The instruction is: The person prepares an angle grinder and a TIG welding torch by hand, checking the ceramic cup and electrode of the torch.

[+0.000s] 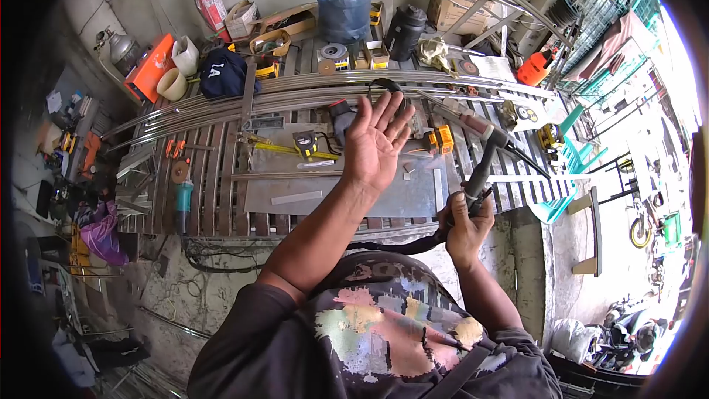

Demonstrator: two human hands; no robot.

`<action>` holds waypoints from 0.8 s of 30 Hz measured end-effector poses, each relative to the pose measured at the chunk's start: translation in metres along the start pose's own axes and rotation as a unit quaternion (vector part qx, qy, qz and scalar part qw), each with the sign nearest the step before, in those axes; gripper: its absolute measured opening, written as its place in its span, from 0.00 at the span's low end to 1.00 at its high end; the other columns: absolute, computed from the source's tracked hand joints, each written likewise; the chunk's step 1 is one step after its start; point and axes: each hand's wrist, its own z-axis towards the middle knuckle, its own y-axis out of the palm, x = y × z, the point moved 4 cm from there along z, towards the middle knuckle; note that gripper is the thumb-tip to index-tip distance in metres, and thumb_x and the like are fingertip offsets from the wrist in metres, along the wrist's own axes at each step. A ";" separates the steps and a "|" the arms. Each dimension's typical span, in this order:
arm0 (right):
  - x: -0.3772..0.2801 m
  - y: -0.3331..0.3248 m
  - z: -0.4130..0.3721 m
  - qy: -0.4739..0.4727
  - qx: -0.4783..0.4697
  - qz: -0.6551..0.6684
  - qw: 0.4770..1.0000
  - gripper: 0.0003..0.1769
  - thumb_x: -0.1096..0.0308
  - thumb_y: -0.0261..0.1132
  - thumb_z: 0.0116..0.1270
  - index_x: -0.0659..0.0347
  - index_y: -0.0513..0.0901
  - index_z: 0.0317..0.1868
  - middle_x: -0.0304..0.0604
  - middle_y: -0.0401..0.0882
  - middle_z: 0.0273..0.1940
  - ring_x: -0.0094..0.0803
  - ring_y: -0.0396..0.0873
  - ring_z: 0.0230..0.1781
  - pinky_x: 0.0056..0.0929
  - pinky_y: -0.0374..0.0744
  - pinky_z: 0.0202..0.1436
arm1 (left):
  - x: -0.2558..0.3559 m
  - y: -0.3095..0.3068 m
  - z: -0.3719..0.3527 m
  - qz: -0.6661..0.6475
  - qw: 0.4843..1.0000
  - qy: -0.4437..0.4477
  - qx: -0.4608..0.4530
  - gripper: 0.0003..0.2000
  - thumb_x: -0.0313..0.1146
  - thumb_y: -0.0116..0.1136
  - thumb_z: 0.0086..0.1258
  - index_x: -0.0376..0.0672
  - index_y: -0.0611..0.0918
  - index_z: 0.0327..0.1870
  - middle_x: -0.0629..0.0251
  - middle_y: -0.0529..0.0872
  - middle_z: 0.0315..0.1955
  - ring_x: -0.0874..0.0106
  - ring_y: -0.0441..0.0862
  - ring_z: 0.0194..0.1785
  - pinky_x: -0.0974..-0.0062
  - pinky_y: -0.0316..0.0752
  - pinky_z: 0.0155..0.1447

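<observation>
My left hand (pixel 378 149) is raised over the middle of the workbench, palm turned up and fingers spread, with nothing in it. In my right hand (pixel 467 227) is a TIG welding torch (pixel 484 166), gripped by its black handle; its head points up and a long black back cap slants to the right. A dark cable sleeve (pixel 402 245) runs from that hand toward my waist. Below my left hand lies a flat metal sheet (pixel 340 196) with a thin strip (pixel 297 198) on it. A yellow tape measure (pixel 305 145), partly drawn out, rests left of my wrist.
Long shiny metal tubes (pixel 295 83) cross the back of the slatted bench (pixel 221 199). A teal angle grinder (pixel 182 196) lies at left, and a yellow-and-black tool (pixel 441 139) near the middle. Behind stand a blue bucket (pixel 345 11) and a fire extinguisher (pixel 212 4). A green chair (pixel 565 177) is right.
</observation>
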 end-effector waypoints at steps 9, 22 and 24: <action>0.009 0.014 -0.004 0.046 -0.066 -0.004 0.997 0.11 0.72 0.67 0.83 0.62 0.76 0.58 0.35 0.77 0.30 0.19 0.74 0.18 0.22 0.71 0.19 | -0.035 0.026 0.000 0.104 0.993 0.014 -0.053 0.14 0.42 0.59 0.86 0.49 0.84 0.64 0.68 0.87 0.68 0.67 0.80 0.75 0.55 0.64 0.81; 0.001 -0.037 0.038 0.016 0.067 -0.054 0.996 0.08 0.70 0.71 0.80 0.60 0.79 0.48 0.32 0.78 0.28 0.18 0.73 0.19 0.21 0.72 0.22 | 0.040 0.012 0.012 0.068 0.991 0.115 0.001 0.13 0.47 0.68 0.81 0.50 0.88 0.55 0.69 0.89 0.64 0.67 0.84 0.71 0.63 0.68 0.79; 0.017 -0.045 0.049 -0.034 0.025 -0.142 0.989 0.08 0.71 0.72 0.79 0.61 0.80 0.47 0.30 0.77 0.28 0.17 0.73 0.22 0.22 0.72 0.26 | 0.041 0.008 0.012 0.073 0.990 0.124 0.003 0.12 0.47 0.67 0.81 0.51 0.87 0.54 0.70 0.89 0.65 0.67 0.83 0.72 0.63 0.66 0.80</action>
